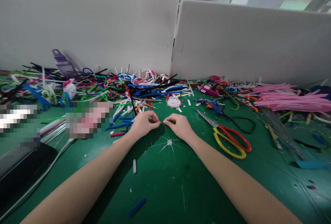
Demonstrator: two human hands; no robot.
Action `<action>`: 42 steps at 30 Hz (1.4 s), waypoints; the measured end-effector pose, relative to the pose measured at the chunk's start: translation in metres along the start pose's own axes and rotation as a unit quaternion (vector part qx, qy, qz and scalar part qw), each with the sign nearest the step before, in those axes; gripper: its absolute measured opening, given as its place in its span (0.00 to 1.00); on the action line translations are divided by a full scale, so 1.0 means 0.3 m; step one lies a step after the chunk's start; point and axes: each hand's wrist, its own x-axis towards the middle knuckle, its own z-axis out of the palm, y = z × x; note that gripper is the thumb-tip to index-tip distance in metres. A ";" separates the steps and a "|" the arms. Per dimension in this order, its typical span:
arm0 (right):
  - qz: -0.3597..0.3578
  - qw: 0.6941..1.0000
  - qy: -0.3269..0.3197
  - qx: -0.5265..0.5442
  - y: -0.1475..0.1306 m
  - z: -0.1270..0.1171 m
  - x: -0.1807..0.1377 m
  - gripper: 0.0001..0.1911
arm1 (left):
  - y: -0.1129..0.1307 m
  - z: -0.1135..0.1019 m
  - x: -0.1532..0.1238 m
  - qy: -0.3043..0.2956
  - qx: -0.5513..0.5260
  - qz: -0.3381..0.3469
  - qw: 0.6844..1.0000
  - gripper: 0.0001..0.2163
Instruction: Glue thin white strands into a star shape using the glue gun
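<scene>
Both my hands rest on the green table top (165,182), fingertips almost meeting at the middle. My left hand (143,123) is curled with its fingers pinched together; what they hold is too small to make out. My right hand (179,126) is curled the same way, thumb and forefinger pinched toward the left hand. A long black pipe cleaner (131,100) runs up from just behind my left hand. A small round white-and-red piece (173,102) lies just beyond my hands. A blob of dried glue with thin strands (169,142) sits on the table between my wrists.
Scissors with red and yellow handles (230,140) lie right of my right hand, a blue glue gun (212,105) behind them. Pink pipe cleaners (289,100) pile at the far right, mixed coloured ones (103,88) at the back left. White partition boards (232,41) close the back.
</scene>
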 end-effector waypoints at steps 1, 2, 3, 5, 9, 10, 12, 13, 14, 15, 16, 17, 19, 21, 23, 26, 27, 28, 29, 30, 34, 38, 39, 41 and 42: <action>0.001 1.000 -0.003 -0.003 0.000 0.001 0.000 0.08 | 0.001 0.001 -0.001 -0.004 -0.006 0.000 1.000 0.05; 0.003 1.000 -0.004 -0.007 -0.001 0.001 0.000 0.08 | 0.002 0.001 -0.001 -0.006 -0.010 0.001 1.000 0.05; 0.004 1.000 -0.005 -0.011 -0.002 0.001 0.000 0.07 | 0.003 0.001 -0.001 -0.006 -0.011 0.003 1.000 0.05; 0.003 1.000 -0.007 -0.021 -0.005 -0.001 -0.001 0.07 | 0.003 -0.001 -0.001 0.001 -0.006 0.006 1.000 0.05; -0.016 0.999 -0.016 -0.036 -0.011 -0.010 -0.002 0.08 | -0.004 -0.008 0.000 0.027 -0.005 -0.004 1.000 0.05; -0.021 0.999 -0.020 -0.037 -0.011 -0.014 -0.002 0.08 | -0.006 -0.009 0.001 0.034 -0.008 -0.007 0.999 0.05; -0.027 0.999 -0.026 -0.035 -0.011 -0.021 -0.003 0.08 | -0.009 -0.010 0.001 0.044 -0.012 -0.011 0.999 0.05; -0.028 0.999 -0.029 -0.033 -0.011 -0.024 -0.003 0.07 | -0.009 -0.010 0.002 0.048 -0.013 -0.011 0.999 0.05; -0.029 0.999 -0.032 -0.031 -0.012 -0.028 -0.004 0.07 | -0.010 -0.009 0.002 0.051 -0.012 -0.011 0.999 0.05; -0.030 0.999 -0.035 -0.029 -0.012 -0.030 -0.005 0.07 | -0.010 -0.008 0.002 0.053 -0.011 -0.010 0.998 0.06; -0.029 0.998 -0.038 -0.028 -0.012 -0.033 -0.005 0.07 | -0.010 -0.008 0.002 0.056 -0.010 -0.008 0.998 0.06; -0.029 0.998 -0.040 -0.028 -0.013 -0.034 -0.006 0.07 | -0.010 -0.007 0.002 0.057 -0.009 -0.006 0.998 0.06; -0.028 0.998 -0.040 -0.028 -0.012 -0.035 -0.006 0.07 | -0.010 -0.007 0.002 0.059 -0.008 0.000 0.998 0.05; -0.029 0.999 -0.033 -0.029 -0.009 -0.033 -0.005 0.07 | -0.010 -0.007 0.002 0.060 -0.006 0.004 0.998 0.05; -0.030 0.999 -0.018 -0.031 -0.005 -0.031 -0.003 0.07 | -0.011 -0.007 0.001 0.062 -0.001 0.005 0.998 0.05; -0.017 0.999 0.005 -0.038 -0.001 -0.029 0.001 0.07 | -0.012 -0.008 0.000 0.060 0.005 0.007 0.998 0.05; -0.012 0.999 0.012 -0.038 0.000 -0.028 0.001 0.07 | -0.013 -0.009 0.000 0.059 0.006 0.008 0.998 0.04; -0.007 0.999 0.019 -0.038 0.002 -0.028 0.001 0.07 | -0.014 -0.009 0.000 0.060 0.007 0.008 0.998 0.04; -0.001 0.999 0.027 -0.035 0.004 -0.027 0.001 0.07 | -0.014 -0.010 -0.001 0.061 0.008 0.009 0.998 0.04; 0.005 0.999 0.036 -0.028 0.006 -0.026 0.000 0.07 | -0.015 -0.010 -0.001 0.064 0.009 0.010 0.998 0.04; 0.030 0.995 0.091 0.034 0.020 -0.023 -0.004 0.08 | -0.021 -0.010 0.002 0.089 0.016 0.024 0.996 0.03; 0.029 0.988 0.130 0.080 0.024 -0.025 -0.009 0.10 | -0.032 -0.017 0.010 0.150 0.033 0.031 0.988 0.04; 0.031 0.987 0.133 0.083 0.023 -0.025 -0.010 0.10 | -0.036 -0.021 0.012 0.159 0.042 0.030 0.986 0.05; 0.038 0.986 0.131 0.091 0.018 -0.026 -0.012 0.10 | -0.042 -0.031 0.016 0.167 0.076 0.019 0.983 0.07; 0.044 0.986 0.128 0.098 0.015 -0.027 -0.012 0.10 | -0.043 -0.035 0.017 0.170 0.098 0.012 0.980 0.08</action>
